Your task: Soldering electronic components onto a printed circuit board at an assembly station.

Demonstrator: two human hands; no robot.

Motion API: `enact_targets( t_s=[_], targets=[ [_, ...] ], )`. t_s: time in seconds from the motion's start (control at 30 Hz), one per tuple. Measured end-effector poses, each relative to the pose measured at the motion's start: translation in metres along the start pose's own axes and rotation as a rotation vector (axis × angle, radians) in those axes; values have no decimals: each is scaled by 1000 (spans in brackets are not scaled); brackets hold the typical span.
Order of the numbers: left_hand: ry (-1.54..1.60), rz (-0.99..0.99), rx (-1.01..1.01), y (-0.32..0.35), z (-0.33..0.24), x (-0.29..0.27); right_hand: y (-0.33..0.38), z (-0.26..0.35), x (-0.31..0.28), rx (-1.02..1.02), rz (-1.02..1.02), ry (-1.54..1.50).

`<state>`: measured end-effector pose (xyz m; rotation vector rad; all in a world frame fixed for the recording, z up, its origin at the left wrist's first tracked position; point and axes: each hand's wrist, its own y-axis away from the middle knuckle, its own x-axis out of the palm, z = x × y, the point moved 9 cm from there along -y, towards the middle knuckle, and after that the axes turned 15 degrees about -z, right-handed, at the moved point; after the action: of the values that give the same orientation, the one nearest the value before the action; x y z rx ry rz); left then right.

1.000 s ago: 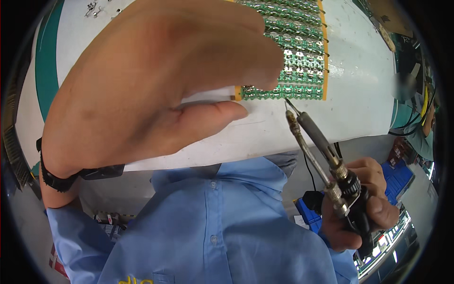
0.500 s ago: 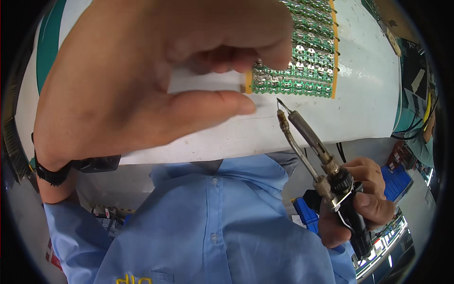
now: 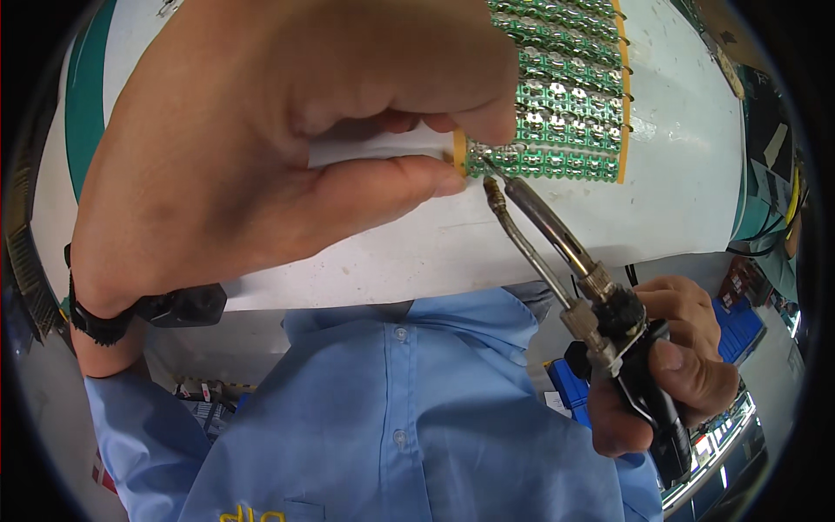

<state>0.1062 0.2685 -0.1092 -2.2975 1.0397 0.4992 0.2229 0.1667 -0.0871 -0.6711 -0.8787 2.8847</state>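
Soldering iron moved to green boards, right fingers clamping it, left fingers apart.

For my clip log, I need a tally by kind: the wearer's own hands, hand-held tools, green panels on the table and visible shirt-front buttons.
Left hand and right hand: 2
Soldering tool, in the right hand: 1
Green panel with yellow edging: 1
Upper button and lower button: 2
Total: 6
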Motion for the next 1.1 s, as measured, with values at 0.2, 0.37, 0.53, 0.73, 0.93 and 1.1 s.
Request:
enact_targets(
  t_s=[0.2,0.37,0.53,0.73,0.93,1.1],
  targets=[
    [-18,-1,-20,1,2,0,-4,0,4,7,24,14],
    [-18,-6,5,0,1,-1,-6,4,6,-16,43,84],
    [-27,-7,30,0,-2,1,-7,5,5,-18,47,97],
    [-41,-8,34,2,-2,3,-5,3,3,-30,-13,101],
    [-42,-2,27,2,-2,2,-9,5,3,-31,-32,70],
    [-26,-18,53,3,-2,2,-8,4,6,-12,6,80]
  ],
)
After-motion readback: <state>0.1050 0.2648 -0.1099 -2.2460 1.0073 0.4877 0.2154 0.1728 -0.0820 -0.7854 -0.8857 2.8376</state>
